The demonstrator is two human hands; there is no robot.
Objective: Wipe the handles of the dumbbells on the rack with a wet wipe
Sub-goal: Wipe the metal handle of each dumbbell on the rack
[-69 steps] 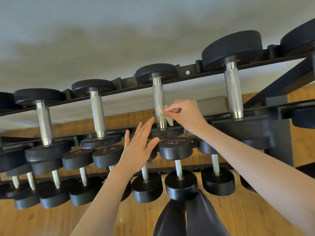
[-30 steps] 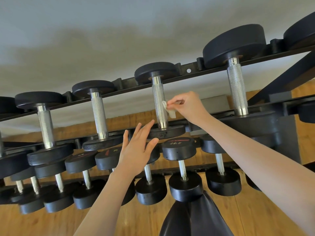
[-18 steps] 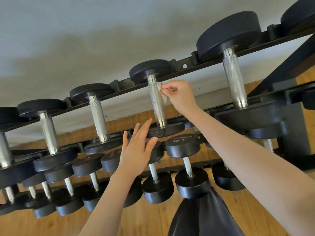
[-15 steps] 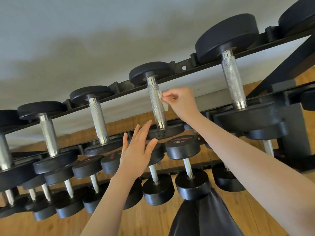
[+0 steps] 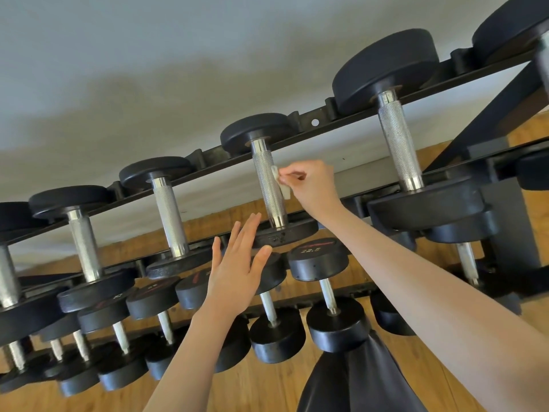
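Observation:
My right hand (image 5: 313, 185) pinches a small white wet wipe (image 5: 280, 182) and holds it against the right side of a knurled steel dumbbell handle (image 5: 269, 185) on the top tier of the black rack (image 5: 312, 121). That dumbbell's near black head (image 5: 285, 233) sits just below. With fingers straight, my left hand (image 5: 237, 263) touches the left edge of that near head. More dumbbells with steel handles stand to the left (image 5: 169, 215) and right (image 5: 399, 144) on the same tier.
A lower tier carries several smaller black dumbbells, one marked 22.5 (image 5: 318, 257). The rack's slanted black side frame (image 5: 487, 111) rises at the right. Wooden floor (image 5: 252, 391) lies below, a grey wall behind, and dark clothing (image 5: 356, 379) shows at the bottom.
My right hand slid the wipe up the handle toward its far end, then partway back down to the middle. My left hand stayed by the dumbbell's near head.

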